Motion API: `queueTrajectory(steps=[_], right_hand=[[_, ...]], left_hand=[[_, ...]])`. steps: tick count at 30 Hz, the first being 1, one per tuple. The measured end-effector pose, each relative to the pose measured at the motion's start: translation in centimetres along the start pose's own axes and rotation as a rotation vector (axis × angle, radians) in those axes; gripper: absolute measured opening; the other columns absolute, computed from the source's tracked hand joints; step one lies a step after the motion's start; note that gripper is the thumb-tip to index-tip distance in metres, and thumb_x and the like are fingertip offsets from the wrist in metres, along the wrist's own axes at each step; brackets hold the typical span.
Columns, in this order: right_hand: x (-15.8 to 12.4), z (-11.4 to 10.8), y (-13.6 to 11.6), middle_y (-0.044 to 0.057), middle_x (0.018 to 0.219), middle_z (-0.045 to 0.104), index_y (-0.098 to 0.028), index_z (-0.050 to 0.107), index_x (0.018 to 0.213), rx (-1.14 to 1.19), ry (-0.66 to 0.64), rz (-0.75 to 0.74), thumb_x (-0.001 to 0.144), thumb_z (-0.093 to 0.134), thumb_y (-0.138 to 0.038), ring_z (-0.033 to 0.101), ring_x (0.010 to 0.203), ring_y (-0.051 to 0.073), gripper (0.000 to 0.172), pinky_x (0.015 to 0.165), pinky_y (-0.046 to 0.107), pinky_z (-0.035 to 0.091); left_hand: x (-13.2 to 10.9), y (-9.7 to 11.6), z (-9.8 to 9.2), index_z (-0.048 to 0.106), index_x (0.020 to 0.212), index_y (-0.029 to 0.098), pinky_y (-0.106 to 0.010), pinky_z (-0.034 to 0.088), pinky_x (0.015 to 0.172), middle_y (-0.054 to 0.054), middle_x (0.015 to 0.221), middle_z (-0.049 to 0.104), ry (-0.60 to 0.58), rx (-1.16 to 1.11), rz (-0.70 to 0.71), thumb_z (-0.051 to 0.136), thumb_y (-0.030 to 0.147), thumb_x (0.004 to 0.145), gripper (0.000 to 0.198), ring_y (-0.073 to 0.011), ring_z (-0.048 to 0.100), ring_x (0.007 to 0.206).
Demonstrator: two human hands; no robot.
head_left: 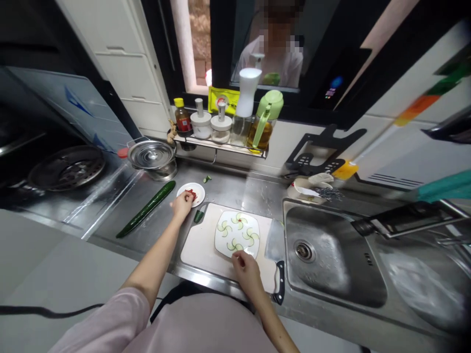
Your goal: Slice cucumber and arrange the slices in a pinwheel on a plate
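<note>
My left hand (183,205) reaches to a small round white plate (200,189) of tiny red pieces (191,192). Its fingertips are pinched together at the pieces; whether any are between them is hidden. My right hand (246,272) is curled, thumb and finger meeting close to the near edge of a square white plate (227,246); I cannot make out anything in its grip. On that plate, thin pale-green cucumber slices (250,237) form several pinwheels, the far one with a red centre. Under the plate is a light cutting board (202,250).
A whole cucumber (147,208) lies to the left, and a cucumber piece (198,216) on the board's corner. A kitchen knife (279,282) rests along the board's right side, beside the sink (331,264). Behind are a lidded pot (152,156) and a condiment shelf (221,142).
</note>
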State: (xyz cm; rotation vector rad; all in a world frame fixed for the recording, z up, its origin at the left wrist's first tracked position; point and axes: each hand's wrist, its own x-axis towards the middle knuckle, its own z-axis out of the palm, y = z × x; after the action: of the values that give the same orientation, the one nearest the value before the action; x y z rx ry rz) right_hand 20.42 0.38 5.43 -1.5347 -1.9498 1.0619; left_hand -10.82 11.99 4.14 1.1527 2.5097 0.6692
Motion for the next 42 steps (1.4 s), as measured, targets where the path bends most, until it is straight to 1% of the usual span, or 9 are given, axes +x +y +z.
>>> queueTrajectory(steps=[4, 7, 10, 14, 17, 21, 28, 34, 42], right_hand=[[0.0, -0.3, 0.2, 0.005, 0.069, 0.062, -0.019, 0.064, 0.082, -0.026, 0.004, -0.007, 0.087, 0.043, -0.042, 0.057, 0.07, 0.02, 0.032, 0.064, 0.028, 0.04], [0.3, -0.6, 0.2, 0.005, 0.068, 0.062, -0.019, 0.064, 0.082, -0.034, 0.016, -0.021, 0.087, 0.041, -0.046, 0.057, 0.069, 0.021, 0.035, 0.063, 0.029, 0.04], [0.4, -0.7, 0.1, 0.005, 0.068, 0.062, -0.019, 0.064, 0.081, -0.032, 0.022, -0.02, 0.087, 0.041, -0.049, 0.057, 0.068, 0.02, 0.038, 0.063, 0.029, 0.04], [0.1, -0.4, -0.1, 0.005, 0.069, 0.064, -0.019, 0.065, 0.08, -0.017, 0.038, -0.027, 0.087, 0.042, -0.052, 0.058, 0.066, 0.02, 0.04, 0.061, 0.028, 0.042], [-0.2, -0.3, -0.3, 0.005, 0.069, 0.065, -0.02, 0.066, 0.079, -0.017, 0.052, -0.027, 0.086, 0.044, -0.054, 0.058, 0.064, 0.02, 0.041, 0.059, 0.028, 0.042], [-0.4, -0.4, -0.5, 0.006, 0.069, 0.066, -0.021, 0.065, 0.077, -0.021, 0.066, -0.017, 0.085, 0.042, -0.056, 0.059, 0.065, 0.022, 0.043, 0.058, 0.029, 0.043], [-0.5, -0.5, -0.5, 0.006, 0.07, 0.066, -0.022, 0.064, 0.075, -0.019, 0.046, 0.02, 0.085, 0.042, -0.054, 0.06, 0.066, 0.022, 0.041, 0.061, 0.03, 0.044], [-0.5, -0.2, -0.4, 0.006, 0.071, 0.067, -0.022, 0.064, 0.076, -0.007, 0.042, 0.049, 0.084, 0.043, -0.053, 0.06, 0.067, 0.022, 0.039, 0.063, 0.03, 0.045], [-0.5, -0.1, -0.4, 0.007, 0.071, 0.067, -0.021, 0.065, 0.078, 0.008, 0.054, 0.039, 0.084, 0.044, -0.054, 0.06, 0.067, 0.022, 0.04, 0.061, 0.03, 0.045]], left_hand=[[2.9, -1.8, -1.2, 0.068, 0.1, 0.025, -0.041, 0.036, 0.088, -0.007, 0.095, 0.072, 0.034, 0.058, -0.081, 0.049, 0.036, 0.086, 0.025, -0.0276, 0.061, 0.098], [4.7, -2.5, -1.8, 0.067, 0.104, 0.027, -0.042, 0.037, 0.089, -0.008, 0.105, 0.07, 0.035, 0.124, -0.071, 0.047, 0.032, 0.087, 0.027, -0.0282, 0.059, 0.103], [6.0, -2.8, -2.2, 0.067, 0.107, 0.029, -0.042, 0.037, 0.09, -0.009, 0.113, 0.066, 0.019, 0.206, 0.003, 0.047, 0.027, 0.086, 0.029, -0.0273, 0.057, 0.107], [7.2, -2.7, -2.5, 0.067, 0.109, 0.03, -0.04, 0.036, 0.092, -0.008, 0.115, 0.063, -0.031, 0.285, 0.159, 0.047, 0.023, 0.085, 0.032, -0.0258, 0.055, 0.11], [7.8, -2.6, -2.4, 0.068, 0.109, 0.029, -0.04, 0.035, 0.093, -0.009, 0.113, 0.063, -0.074, 0.323, 0.228, 0.047, 0.023, 0.086, 0.031, -0.0262, 0.054, 0.111], [8.2, -2.7, -2.0, 0.069, 0.106, 0.027, -0.04, 0.033, 0.093, -0.011, 0.112, 0.063, -0.111, 0.345, 0.274, 0.047, 0.026, 0.087, 0.029, -0.0274, 0.053, 0.111], [8.5, -2.8, -1.2, 0.07, 0.104, 0.027, -0.041, 0.031, 0.093, -0.012, 0.11, 0.063, -0.141, 0.35, 0.28, 0.045, 0.027, 0.088, 0.03, -0.0277, 0.054, 0.109], [8.9, -2.9, -1.1, 0.069, 0.104, 0.025, -0.041, 0.03, 0.093, -0.013, 0.108, 0.063, -0.173, 0.378, 0.301, 0.044, 0.023, 0.086, 0.031, -0.0273, 0.053, 0.109], [9.2, -2.8, -1.0, 0.07, 0.09, 0.022, -0.041, 0.029, 0.093, -0.012, 0.1, 0.064, -0.201, 0.355, 0.317, 0.049, 0.019, 0.081, 0.022, -0.0275, 0.055, 0.106]])
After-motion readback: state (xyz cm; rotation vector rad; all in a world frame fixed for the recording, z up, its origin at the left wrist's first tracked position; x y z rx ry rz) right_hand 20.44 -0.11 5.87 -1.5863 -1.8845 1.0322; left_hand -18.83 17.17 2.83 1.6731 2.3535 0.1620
